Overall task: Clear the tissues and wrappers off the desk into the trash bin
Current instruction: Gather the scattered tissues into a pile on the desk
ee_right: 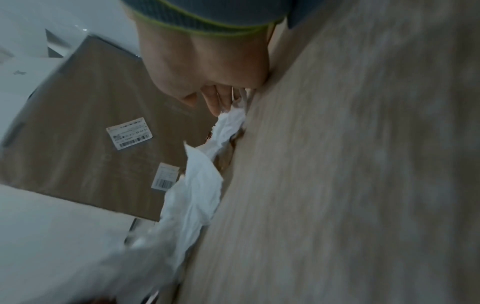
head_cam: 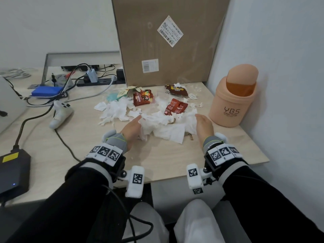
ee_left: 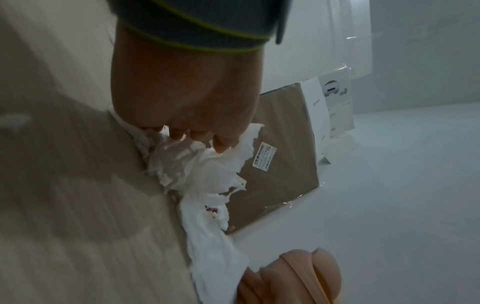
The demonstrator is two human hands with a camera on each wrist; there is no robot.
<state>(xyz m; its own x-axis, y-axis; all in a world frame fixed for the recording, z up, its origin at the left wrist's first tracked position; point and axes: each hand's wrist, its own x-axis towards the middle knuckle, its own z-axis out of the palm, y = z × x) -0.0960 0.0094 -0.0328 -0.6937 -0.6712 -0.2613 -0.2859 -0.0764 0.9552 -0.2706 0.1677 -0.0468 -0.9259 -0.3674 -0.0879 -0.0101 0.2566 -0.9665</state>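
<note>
A heap of torn white tissues [head_cam: 168,128] lies mid-desk between my two hands. My left hand [head_cam: 135,125] stands on edge at the heap's left side; in the left wrist view its fingers [ee_left: 197,135] curl into bunched tissue [ee_left: 197,170]. On the right side my right hand [head_cam: 201,121] cups the heap, its fingers [ee_right: 215,102] only loosely bent against the tissue [ee_right: 197,185]. Three red snack wrappers [head_cam: 142,98] [head_cam: 175,106] [head_cam: 176,90] lie beyond among more tissue scraps [head_cam: 114,111]. The peach swing-lid trash bin [head_cam: 233,102] stands at the right, by the wall.
A large cardboard box [head_cam: 166,41] leans upright behind the litter. At the left lie a white controller [head_cam: 60,114], cables, a power strip [head_cam: 98,81], a blue box [head_cam: 46,91] and a black device [head_cam: 14,171]. The desk's front edge [head_cam: 175,179] is near my wrists.
</note>
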